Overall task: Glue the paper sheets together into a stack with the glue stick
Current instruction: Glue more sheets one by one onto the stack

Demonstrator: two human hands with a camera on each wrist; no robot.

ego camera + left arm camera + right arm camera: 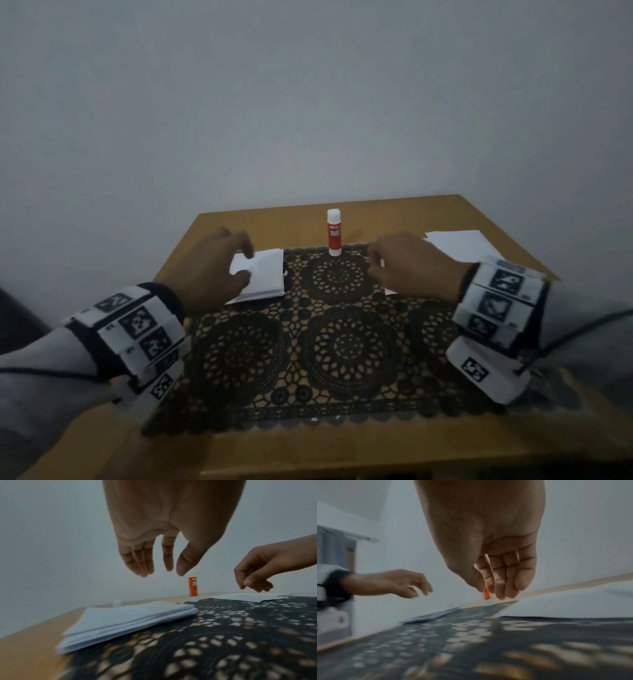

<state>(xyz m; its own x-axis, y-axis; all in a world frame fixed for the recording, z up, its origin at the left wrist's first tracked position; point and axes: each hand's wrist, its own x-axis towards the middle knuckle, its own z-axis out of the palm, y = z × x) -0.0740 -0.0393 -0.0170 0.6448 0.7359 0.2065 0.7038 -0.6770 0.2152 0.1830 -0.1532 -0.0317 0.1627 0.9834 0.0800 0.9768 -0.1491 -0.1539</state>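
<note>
Glue stick (334,233) stands upright, untouched, at the far edge of the mat (342,346) on the surface (308,448). Left hand (209,270) hovers empty, grip relaxed, above the paper stack (265,279). Right hand (411,267), likewise empty, hovers near loose sheets (462,245). Gluing evidently remains.

A glue stick (334,233) is standing upright, its red label showing white letters reading "GLUE STICK"; a smaller line above them is too blurred to read. Black-and-white square code markers are showing on the wrist bands (137,329), carrying patterns rather than readable words. In both wrist views the stick's label is appearing only as an orange blur.
</note>
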